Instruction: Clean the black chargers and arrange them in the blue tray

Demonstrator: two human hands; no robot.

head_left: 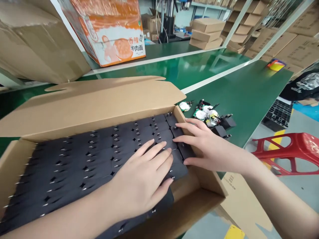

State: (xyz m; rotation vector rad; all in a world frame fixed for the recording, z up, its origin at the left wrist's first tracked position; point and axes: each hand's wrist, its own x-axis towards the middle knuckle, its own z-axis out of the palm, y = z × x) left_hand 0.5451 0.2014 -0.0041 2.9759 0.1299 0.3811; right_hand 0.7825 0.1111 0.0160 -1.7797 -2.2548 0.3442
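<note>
We see rows of flat black plug housings (99, 156) packed tight in an open cardboard box (82, 106) at the near left of the green bench (239, 93), each housing showing small metal prongs. The left hand (144, 179) lies flat on the near right part of that layer, fingers spread and palm down, pinching nothing. The right hand (206, 146) comes in from the right over the box's right wall, fingers stretched out and a little apart, the tips touching the housings at the right end of the rows; it grips nothing either. The two hands sit just beside each other, fingertips nearly meeting. The box lid stands folded back on the far side. Just right of the box, on the bench, we spot a small heap of loose parts (209, 116): white and green pieces mixed with black ones. Farther off, an orange printed carton (112, 30) leans at the far left, plain brown boxes (206, 33) are stacked at the far middle, and a red plastic stool (289, 152) stands on the floor at the right.
</note>
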